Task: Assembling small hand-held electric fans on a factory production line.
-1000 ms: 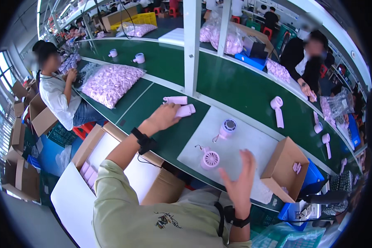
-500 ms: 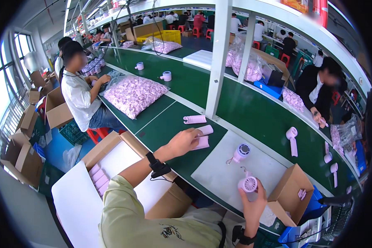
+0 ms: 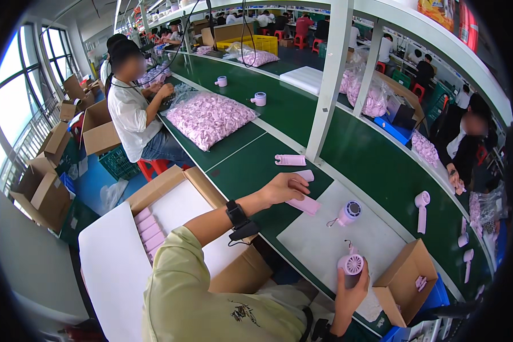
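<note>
My left hand (image 3: 283, 188) reaches over the green bench, its fingers closed on a pink half-round handle shell (image 3: 305, 206). A second pink shell (image 3: 306, 175) lies just beyond those fingers, partly covered by them. Farther back sits another shell (image 3: 290, 160), its hollow side showing. In my right hand (image 3: 352, 292) is a pink fan head (image 3: 352, 264) with a slotted round grille, held between thumb and fingers above the white mat (image 3: 302, 239). Another fan head (image 3: 350, 212), with a dark ring and a short wire, rests on the mat between the hands.
An open carton (image 3: 406, 273) with small pink parts stands at right. At left, a large carton (image 3: 211, 196) holds pink pieces and white sheets. A bag of pink parts (image 3: 211, 118) lies near a co-worker (image 3: 132, 108). A white post (image 3: 330, 85) rises behind the mat.
The view has shifted, so the scene sits farther right. My left hand has pulled the nearest shell toward me and turned it at an angle. My right hand still holds the fan head.
</note>
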Action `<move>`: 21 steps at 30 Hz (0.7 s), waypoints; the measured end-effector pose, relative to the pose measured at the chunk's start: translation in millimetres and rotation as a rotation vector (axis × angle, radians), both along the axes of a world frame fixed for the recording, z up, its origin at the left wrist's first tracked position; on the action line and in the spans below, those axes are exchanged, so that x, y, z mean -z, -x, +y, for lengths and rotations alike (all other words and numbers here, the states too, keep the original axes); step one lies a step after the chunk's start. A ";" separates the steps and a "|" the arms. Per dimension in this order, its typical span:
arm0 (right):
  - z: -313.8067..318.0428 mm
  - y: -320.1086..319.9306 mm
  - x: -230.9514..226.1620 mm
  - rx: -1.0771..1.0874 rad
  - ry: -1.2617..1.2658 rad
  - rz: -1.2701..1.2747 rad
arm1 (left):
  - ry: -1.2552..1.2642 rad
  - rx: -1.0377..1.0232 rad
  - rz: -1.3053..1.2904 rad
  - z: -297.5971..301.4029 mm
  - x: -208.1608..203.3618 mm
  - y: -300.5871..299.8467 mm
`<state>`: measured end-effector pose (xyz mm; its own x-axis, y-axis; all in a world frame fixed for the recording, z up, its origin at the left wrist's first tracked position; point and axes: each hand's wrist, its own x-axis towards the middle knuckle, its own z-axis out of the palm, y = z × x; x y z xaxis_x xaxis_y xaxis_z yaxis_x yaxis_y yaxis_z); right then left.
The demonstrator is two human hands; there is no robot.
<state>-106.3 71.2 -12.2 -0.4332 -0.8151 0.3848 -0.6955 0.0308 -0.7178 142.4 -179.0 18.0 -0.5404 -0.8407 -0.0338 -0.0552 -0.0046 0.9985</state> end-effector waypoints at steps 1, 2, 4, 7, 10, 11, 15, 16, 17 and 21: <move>1.3 -0.6 0.3 0.004 -0.003 -0.001 | 0.034 0.016 0.025 2.7 -2.0 7.4; 1.7 -1.1 -0.6 0.004 -0.010 0.002 | 0.068 0.033 0.052 5.4 -3.5 12.1; 1.9 0.7 -4.2 0.015 -0.021 0.020 | 0.099 0.099 0.031 9.2 -4.6 21.2; 2.4 -0.5 -3.1 0.018 -0.023 0.027 | 0.173 0.264 0.010 14.3 -5.7 51.9; 6.2 4.8 0.2 0.045 0.018 0.027 | 0.308 0.388 0.003 23.8 -7.2 76.0; 8.9 4.6 0.9 0.033 0.059 0.014 | 0.355 0.395 0.001 24.5 -5.0 84.7; 22.6 7.4 -12.1 0.161 0.059 -0.228 | 0.210 0.445 0.020 33.3 12.9 103.2; 27.1 7.4 -18.9 0.111 0.124 -0.234 | 0.066 0.414 0.025 41.4 12.1 102.2; 32.0 12.1 -27.0 0.049 0.191 -0.232 | -0.129 0.466 0.105 52.2 7.1 104.5; 56.5 24.0 -87.0 0.067 0.130 -0.061 | -0.546 0.782 0.020 107.4 -29.6 127.6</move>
<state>-130.3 127.7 74.8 -0.5105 -0.7286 0.4567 -0.6498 -0.0210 -0.7598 14.8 -71.6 47.6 -0.9474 -0.1120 -0.2997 -0.2233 -0.4394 0.8701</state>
